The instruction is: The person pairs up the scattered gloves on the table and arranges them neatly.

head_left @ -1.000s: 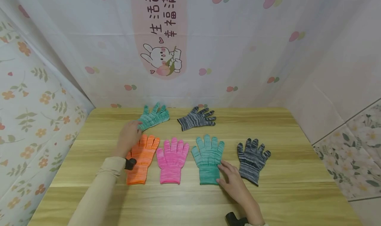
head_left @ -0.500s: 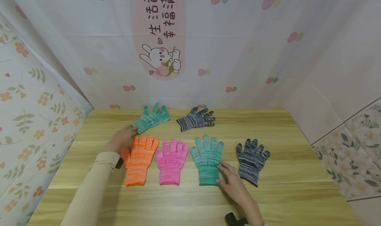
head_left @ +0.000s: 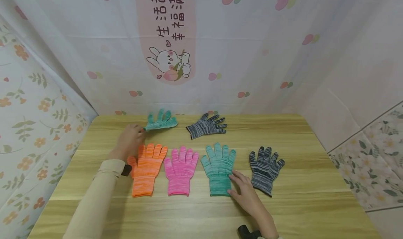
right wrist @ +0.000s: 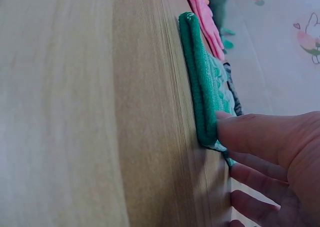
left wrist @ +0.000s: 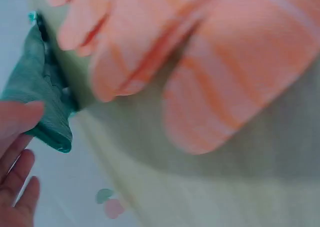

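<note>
At the back left, my left hand [head_left: 128, 141] pinches the cuff of a green knit glove [head_left: 161, 122]. In the left wrist view the thumb lies on this glove's cuff [left wrist: 55, 132], which is raised off the table, while the other fingers spread below. My right hand [head_left: 247, 195] rests at the right edge of a second green glove [head_left: 219, 167], lying flat with its fingers pointing away. Its thumb touches the cuff corner [right wrist: 207, 137] in the right wrist view, fingers nearly straight. An orange glove [head_left: 146, 172] lies just in front of my left hand.
A pink glove [head_left: 180, 172] lies between the orange and the front green one. To the right is a black-and-grey glove [head_left: 266, 170]; another black-and-grey glove [head_left: 206, 126] lies sideways at the back. A printed curtain [head_left: 252, 57] hangs behind the wooden table [head_left: 176, 218].
My left hand has shifted left to the back green glove's cuff, which is now lifted and tilted, the glove drawn slightly left. The right hand has stayed in place.
</note>
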A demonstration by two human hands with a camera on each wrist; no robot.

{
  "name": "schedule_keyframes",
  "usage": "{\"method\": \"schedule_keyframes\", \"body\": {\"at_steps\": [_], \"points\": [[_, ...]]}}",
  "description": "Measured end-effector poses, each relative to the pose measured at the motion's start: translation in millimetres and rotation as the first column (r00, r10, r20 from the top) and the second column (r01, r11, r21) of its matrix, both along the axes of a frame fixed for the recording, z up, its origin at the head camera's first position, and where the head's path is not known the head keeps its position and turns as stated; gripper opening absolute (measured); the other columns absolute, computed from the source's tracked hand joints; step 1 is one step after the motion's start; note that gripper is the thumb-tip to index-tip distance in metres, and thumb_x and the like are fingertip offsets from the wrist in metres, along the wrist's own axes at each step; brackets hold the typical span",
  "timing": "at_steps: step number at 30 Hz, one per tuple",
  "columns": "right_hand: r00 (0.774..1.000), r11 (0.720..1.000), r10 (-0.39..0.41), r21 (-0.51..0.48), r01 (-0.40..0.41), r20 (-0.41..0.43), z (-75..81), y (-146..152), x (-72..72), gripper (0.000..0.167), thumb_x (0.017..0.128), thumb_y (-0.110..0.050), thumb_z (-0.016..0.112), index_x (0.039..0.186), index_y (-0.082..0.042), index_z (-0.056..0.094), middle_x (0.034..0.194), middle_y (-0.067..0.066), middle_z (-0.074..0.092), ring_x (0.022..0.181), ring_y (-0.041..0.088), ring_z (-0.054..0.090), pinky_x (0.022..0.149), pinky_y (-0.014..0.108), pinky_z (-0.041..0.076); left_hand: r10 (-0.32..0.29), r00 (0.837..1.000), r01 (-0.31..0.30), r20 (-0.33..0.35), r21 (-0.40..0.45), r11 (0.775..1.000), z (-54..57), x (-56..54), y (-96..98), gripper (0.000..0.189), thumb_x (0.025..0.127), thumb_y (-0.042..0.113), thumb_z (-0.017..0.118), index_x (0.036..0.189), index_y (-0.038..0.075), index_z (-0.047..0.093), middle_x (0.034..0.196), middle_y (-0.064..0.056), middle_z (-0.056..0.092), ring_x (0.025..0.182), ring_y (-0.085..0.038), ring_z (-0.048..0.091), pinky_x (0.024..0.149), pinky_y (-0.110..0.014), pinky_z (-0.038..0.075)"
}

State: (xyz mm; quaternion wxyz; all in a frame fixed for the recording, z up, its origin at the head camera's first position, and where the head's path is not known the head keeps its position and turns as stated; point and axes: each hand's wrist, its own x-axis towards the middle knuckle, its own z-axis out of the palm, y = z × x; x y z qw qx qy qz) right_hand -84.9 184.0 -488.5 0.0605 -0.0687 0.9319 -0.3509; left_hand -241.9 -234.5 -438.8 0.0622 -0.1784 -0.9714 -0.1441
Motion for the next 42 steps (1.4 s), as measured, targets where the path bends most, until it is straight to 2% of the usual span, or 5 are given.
{"method": "schedule_keyframes", "body": {"at_steps": [4, 14, 27, 33, 42], "points": [[1.000, 1.000, -0.005, 0.001, 0.005, 0.002, 0.5, 0.3, 0.4, 0.048, 0.083, -0.013, 0.068, 0.128, -0.001, 0.054, 0.142, 0.016, 0.041, 0.131, 0.039, 0.033, 0.103, 0.058, 0.031, 0.058, 0.992, -0.038, -0.110, 0.178, 0.983, 13.1, -5.6, 7.5, 0.013, 0.085, -0.006, 0.057, 0.098, -0.008, 0.059, 0.101, -0.025, 0.055, 0.097, -0.041, 0.050, 0.079, -0.048, 0.047], [1.000, 1.000, -0.002, -0.004, 0.002, 0.005, 0.1, -0.3, 0.0, 0.048, 0.083, -0.013, 0.068, 0.128, -0.001, 0.053, 0.142, 0.015, 0.041, 0.132, 0.039, 0.032, 0.103, 0.058, 0.031, 0.072, 0.967, -0.013, -0.246, 0.233, 0.972, 58.7, -26.1, 21.0, 0.023, 0.090, -0.008, 0.044, 0.108, -0.013, 0.058, 0.092, -0.026, 0.052, 0.083, -0.040, 0.049, 0.075, -0.050, 0.044], [1.000, 1.000, -0.007, -0.012, 0.007, 0.011, 0.8, -1.0, 0.4, 0.048, 0.084, -0.013, 0.067, 0.128, -0.001, 0.053, 0.143, 0.016, 0.040, 0.131, 0.040, 0.032, 0.102, 0.058, 0.032, 0.032, 0.999, -0.043, 0.040, 0.313, 0.949, 128.5, -22.6, 102.6, 0.026, 0.094, 0.018, 0.047, 0.109, 0.000, 0.058, 0.113, -0.017, 0.060, 0.096, -0.029, 0.056, 0.089, -0.045, 0.045], [1.000, 1.000, -0.003, -0.011, 0.003, 0.005, -2.1, 0.9, -0.2, 0.048, 0.084, -0.013, 0.067, 0.128, -0.002, 0.053, 0.143, 0.016, 0.040, 0.131, 0.039, 0.033, 0.103, 0.057, 0.032, -0.061, 0.996, 0.027, 0.071, 0.408, 0.913, 127.9, -14.2, 156.1, 0.026, 0.095, 0.021, 0.049, 0.112, 0.005, 0.061, 0.108, -0.015, 0.067, 0.089, -0.024, 0.063, 0.081, -0.039, 0.050], [1.000, 1.000, -0.004, -0.011, 0.004, -0.005, -2.9, 2.2, -0.3, 0.048, 0.084, -0.014, 0.067, 0.128, -0.001, 0.054, 0.142, 0.016, 0.041, 0.131, 0.039, 0.034, 0.103, 0.056, 0.033, -0.179, 0.978, 0.114, 0.104, 0.452, 0.885, 90.9, 8.7, 213.8, 0.026, 0.096, 0.024, 0.051, 0.113, 0.008, 0.063, 0.117, -0.010, 0.065, 0.092, -0.023, 0.065, 0.074, -0.033, 0.052]]}}
